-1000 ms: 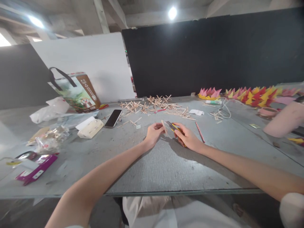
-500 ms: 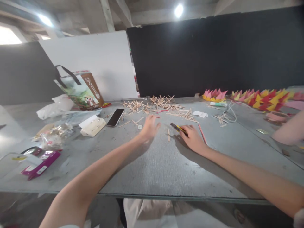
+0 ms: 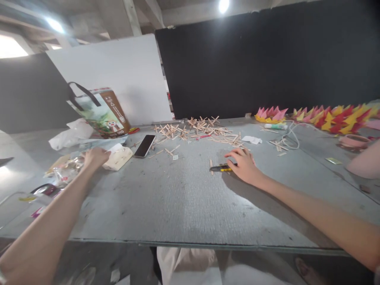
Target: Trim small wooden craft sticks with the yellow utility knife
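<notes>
A utility knife (image 3: 221, 168), dark toward its front with yellow along the body, lies across a flat wooden stick (image 3: 211, 163) in the middle of the table (image 3: 184, 206), roughly halfway between the surface's near and far edges. The stick is pale, thin and straight, pointing toward the far edge, while the knife crosses it nearly parallel to the near edge. The right hand (image 3: 244, 166) is slack over the knife's back end, fingers spread and bent rather than wrapped around it, and it hides that end. The left hand (image 3: 96, 157) reaches toward the surface's left side, beside a cream box (image 3: 119, 159) and crinkled clear plastic packaging (image 3: 67, 170); whether it grips anything cannot be told. Its forearm covers part of the near left corner. A black-screened smartphone (image 3: 145, 146) lies just right of the box. Along the far edge spreads a tangled heap of wooden sticks (image 3: 204, 127), with a crumpled white tissue (image 3: 251, 139) to its right. Toward the far right corner stand pointed folded-paper pieces (image 3: 341, 118) in pink, yellow and red, near a looped white cable (image 3: 297, 140). A glossy printed bag (image 3: 102, 114) with dark handles leans at the far left.
</notes>
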A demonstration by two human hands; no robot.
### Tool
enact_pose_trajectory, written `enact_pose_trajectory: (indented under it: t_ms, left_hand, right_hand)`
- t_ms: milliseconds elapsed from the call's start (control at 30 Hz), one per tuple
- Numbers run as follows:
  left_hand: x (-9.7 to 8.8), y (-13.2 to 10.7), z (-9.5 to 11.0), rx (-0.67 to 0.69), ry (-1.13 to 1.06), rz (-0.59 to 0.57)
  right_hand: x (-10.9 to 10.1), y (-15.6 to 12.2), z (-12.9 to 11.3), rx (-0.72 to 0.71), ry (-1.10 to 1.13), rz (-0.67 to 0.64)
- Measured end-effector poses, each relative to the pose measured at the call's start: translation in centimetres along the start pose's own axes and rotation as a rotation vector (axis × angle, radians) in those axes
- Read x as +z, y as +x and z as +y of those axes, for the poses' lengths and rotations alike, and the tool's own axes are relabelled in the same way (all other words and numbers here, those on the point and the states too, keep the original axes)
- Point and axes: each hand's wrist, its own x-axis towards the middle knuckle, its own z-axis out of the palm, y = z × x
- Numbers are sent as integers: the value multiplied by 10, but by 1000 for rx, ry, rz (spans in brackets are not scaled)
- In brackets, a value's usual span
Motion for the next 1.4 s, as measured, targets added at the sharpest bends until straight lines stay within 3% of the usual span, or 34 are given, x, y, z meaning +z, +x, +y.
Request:
enact_pose_trajectory:
  t_ms: [67, 100, 133, 200, 233, 333, 500, 567, 633, 700, 833, 967, 1000, 1100, 1167, 1233, 1300, 1400]
  left_hand:
    - [-7, -2, -3, -82, 39, 49]
    - [-10, -3, 3, -141, 37, 158]
    - [-12, -3, 13, -168, 5, 343]
    - [-16, -4, 45, -93, -80, 737]
    - [-17, -6, 65, -33, -112, 787]
    - [-13, -24, 139, 67, -215, 624]
    - [14, -100, 259, 354, -446, 14]
    - [23, -133, 293, 432, -528, -201]
    - [26, -160, 315, 450, -626, -351]
    - [27, -177, 324, 383, -729, -442]
    - [24, -195, 319, 70, -1088, -618]
    - [28, -214, 310, -157, -1274, -1117]
    - [31, -220, 308, -185, -1319, -1158]
    - [42, -236, 303, -290, -1390, -1038]
    - [48, -240, 298, -258, -1334, -886]
    - [51, -239, 293, -119, -1222, -680]
    - [51, -236, 289, 72, -1093, -553]
    - [48, -235, 288, 231, -958, -714]
  right_hand:
    - [0, -1, -3, -6, 23, 1]
    - [0, -1, -4, -8, 33, 5]
    - [0, -1, -5, -12, 44, 10]
    - [0, -1, -6, -34, 78, 21]
    - [-1, -1, -7, -48, 100, 25]
    - [-14, -3, -16, -108, 200, -10]
    - [-56, -17, -59, -123, 494, -200]
    - [-71, -27, -78, -127, 651, -228]
    - [-84, -41, -94, -147, 796, -295]
    - [-96, -58, -102, -84, 912, -413]
    - [-115, -90, -104, 116, 1059, -437]
    - [-120, -106, -104, 326, 1291, -471]
    - [-118, -106, -104, 357, 1349, -486]
    - [-111, -105, -107, 424, 1463, -473]
    - [-107, -103, -108, 448, 1476, -435]
    - [-106, -101, -109, 453, 1457, -413]
    - [-107, -101, -111, 431, 1422, -399]
    - [-113, -102, -113, 395, 1337, -369]
